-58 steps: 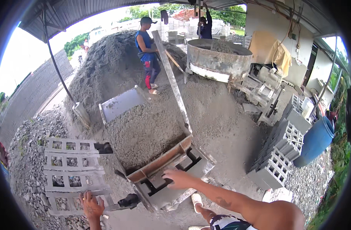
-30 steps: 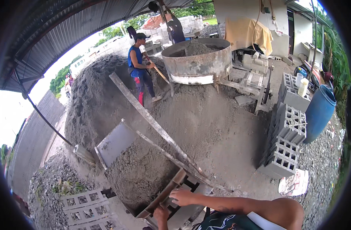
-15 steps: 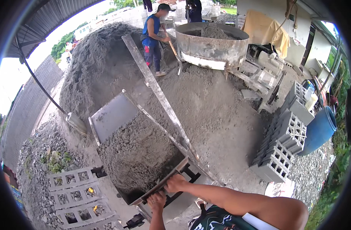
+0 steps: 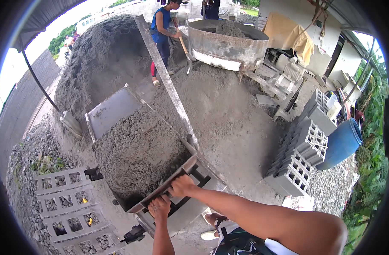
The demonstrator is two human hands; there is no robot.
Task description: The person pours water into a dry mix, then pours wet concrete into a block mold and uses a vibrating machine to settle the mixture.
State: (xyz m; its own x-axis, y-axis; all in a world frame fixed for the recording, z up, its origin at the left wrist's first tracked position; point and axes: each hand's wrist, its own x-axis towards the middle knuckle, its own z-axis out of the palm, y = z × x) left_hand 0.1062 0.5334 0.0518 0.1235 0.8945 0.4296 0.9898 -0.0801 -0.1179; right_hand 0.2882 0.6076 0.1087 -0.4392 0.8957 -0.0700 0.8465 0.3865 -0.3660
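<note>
Left hand (image 4: 159, 207): now off the grey hollow concrete blocks (image 4: 63, 191), fingers curled over the rusty-brown metal bar (image 4: 189, 164).
Right hand (image 4: 182, 186): likewise; we now grip two-handed.

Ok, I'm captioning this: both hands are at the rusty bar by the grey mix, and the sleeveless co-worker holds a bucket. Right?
Nearly: the head view shows the sleeveless co-worker holding a shovel, not a bucket. The left hand and right hand are at the rusty bar by the grey mix.
</note>
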